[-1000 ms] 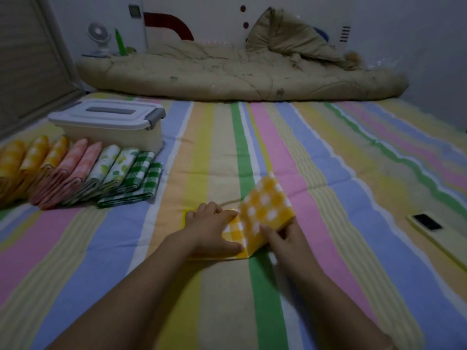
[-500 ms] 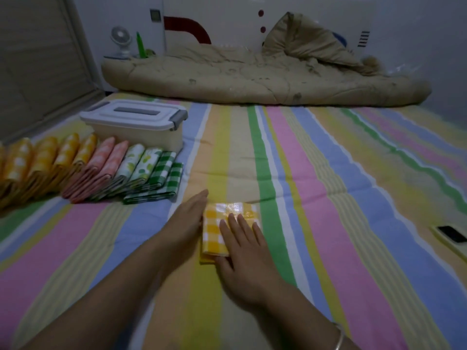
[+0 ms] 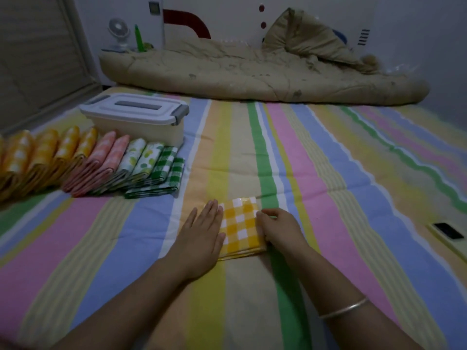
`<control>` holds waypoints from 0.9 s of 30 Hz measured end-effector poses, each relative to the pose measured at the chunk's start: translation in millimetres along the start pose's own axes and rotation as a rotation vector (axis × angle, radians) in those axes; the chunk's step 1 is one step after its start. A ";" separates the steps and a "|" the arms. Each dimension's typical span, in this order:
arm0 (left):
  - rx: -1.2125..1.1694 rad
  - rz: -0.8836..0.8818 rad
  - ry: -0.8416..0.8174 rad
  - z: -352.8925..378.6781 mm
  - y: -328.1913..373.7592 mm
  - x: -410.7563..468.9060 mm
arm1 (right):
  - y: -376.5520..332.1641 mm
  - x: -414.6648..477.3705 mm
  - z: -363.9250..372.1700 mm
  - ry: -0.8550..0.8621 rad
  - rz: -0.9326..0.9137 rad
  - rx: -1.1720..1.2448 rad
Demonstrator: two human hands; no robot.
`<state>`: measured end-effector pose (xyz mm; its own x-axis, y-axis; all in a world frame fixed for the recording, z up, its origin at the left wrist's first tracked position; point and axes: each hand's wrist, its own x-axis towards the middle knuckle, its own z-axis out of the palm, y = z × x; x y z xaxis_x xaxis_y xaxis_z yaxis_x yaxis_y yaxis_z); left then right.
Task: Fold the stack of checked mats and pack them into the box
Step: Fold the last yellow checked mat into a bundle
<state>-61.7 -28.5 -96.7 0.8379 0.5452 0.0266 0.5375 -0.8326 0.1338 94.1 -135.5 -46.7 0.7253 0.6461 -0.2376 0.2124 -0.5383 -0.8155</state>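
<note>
A folded yellow-and-white checked mat (image 3: 240, 223) lies flat on the striped bedsheet (image 3: 353, 198) in front of me. My left hand (image 3: 202, 233) lies flat with straight fingers against the mat's left edge. My right hand (image 3: 279, 228) sits at the mat's right edge, fingers curled against that edge. A row of folded mats (image 3: 96, 162) in yellow, pink, leaf print and green check leans at the left. Behind that row stands the plastic box (image 3: 141, 125), its white lid closed.
A rolled beige quilt (image 3: 252, 69) lies across the far end of the bed. A phone (image 3: 448, 232) rests near the right edge. A small fan (image 3: 118, 34) and a green bottle (image 3: 138, 37) stand in the far left corner by the wall.
The mat's raised half was folded down flat. My right hand slid off the top of the mat to its right edge, and my left hand stays along the left edge.
</note>
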 end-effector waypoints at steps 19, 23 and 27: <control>-0.029 -0.161 0.510 -88.9 0.2 -70.9 | -116.4 -53.0 64.8 -0.072 -0.322 0.350; 0.030 -0.300 0.627 -100.8 -62.2 -88.5 | -154.9 -71.4 105.7 -0.230 -0.384 0.398; 0.094 -0.389 0.677 -110.4 -126.3 -115.9 | -178.9 -87.4 135.6 -0.528 -0.268 0.482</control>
<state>-237.2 24.3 -7.2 0.3641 0.7149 0.5970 0.8113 -0.5582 0.1736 -96.1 -22.3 48.4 0.2539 0.9596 -0.1212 -0.0599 -0.1095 -0.9922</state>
